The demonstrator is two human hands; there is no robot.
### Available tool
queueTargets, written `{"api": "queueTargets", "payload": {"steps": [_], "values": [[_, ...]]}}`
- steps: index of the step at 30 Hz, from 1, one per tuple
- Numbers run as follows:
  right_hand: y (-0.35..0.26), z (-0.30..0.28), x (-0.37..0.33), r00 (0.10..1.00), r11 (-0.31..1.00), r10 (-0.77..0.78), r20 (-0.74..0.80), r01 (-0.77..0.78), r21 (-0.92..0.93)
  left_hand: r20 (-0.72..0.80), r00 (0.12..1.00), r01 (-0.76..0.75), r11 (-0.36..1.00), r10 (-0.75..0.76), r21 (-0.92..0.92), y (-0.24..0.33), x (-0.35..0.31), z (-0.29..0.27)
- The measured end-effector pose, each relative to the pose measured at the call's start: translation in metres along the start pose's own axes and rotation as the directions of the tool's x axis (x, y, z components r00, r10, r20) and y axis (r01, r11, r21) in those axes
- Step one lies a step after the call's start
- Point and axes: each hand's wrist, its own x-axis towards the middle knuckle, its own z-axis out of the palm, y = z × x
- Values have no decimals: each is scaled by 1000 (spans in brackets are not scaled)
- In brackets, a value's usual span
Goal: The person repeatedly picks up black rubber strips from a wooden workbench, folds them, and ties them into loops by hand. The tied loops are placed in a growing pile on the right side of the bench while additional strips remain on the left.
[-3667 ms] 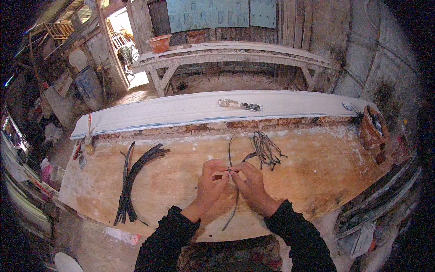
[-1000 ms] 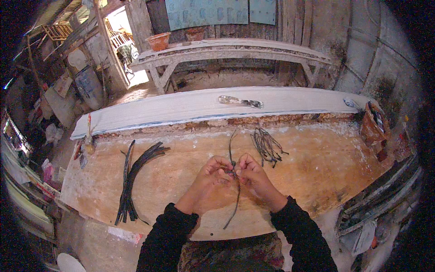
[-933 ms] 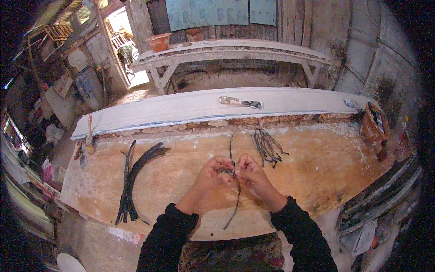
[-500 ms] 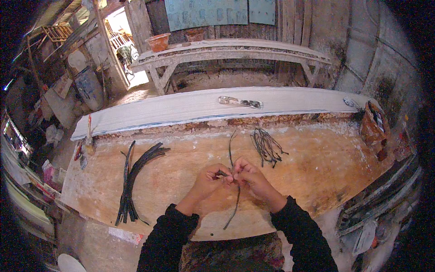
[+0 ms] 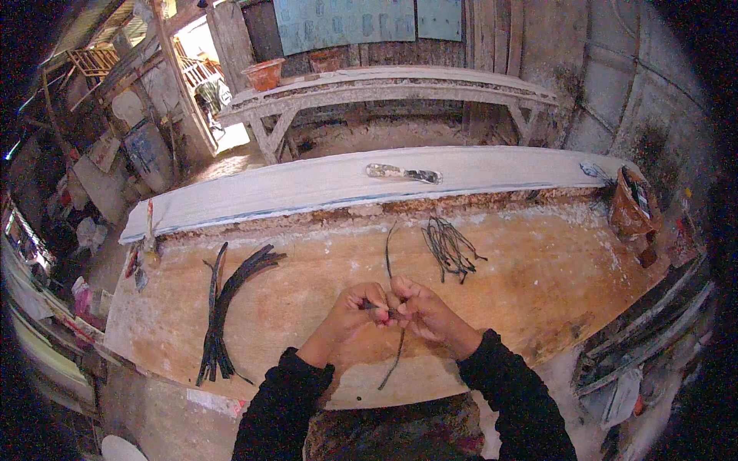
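Over the front middle of the wooden board, my two hands meet with their fingers pinched together. My left hand and my right hand both grip a thin black strip. One end of it runs up the board beyond my fingers, the other hangs down toward the front edge. The middle of the strip is hidden by my fingertips. To the left lies a bundle of flat black strips, spread at both ends. A bunch of thinner dark strips rests beyond my right hand.
A white plank crosses behind the board, with a stained scraper-like tool on it. At the right end stands a brown container. A brush leans at the left. Farther back is a long bench with an orange pot.
My hands have shifted slightly and the fingers have turned a little around the strip, still pinched together. The bundles lie as before; the view has moved slightly.
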Motion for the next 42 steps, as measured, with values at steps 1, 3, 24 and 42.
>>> {"api": "queueTargets", "payload": {"steps": [1,3,24,42], "values": [[-1,3,0,1000,1000,0,-12,0,16,-7,1000,17,1000,-17,1,1,-1,-1],[-1,5,-1,999,999,0,-37,2,46,-41,998,48,996,-46,71,3,-1,-1],[6,-10,5,923,963,-143,-356,46,-267,-313,915,367,845,-253,389,16,9,10],[-18,-6,-10,956,855,-223,-189,99,-509,-601,762,352,933,-240,73,3,9,-23]]}}
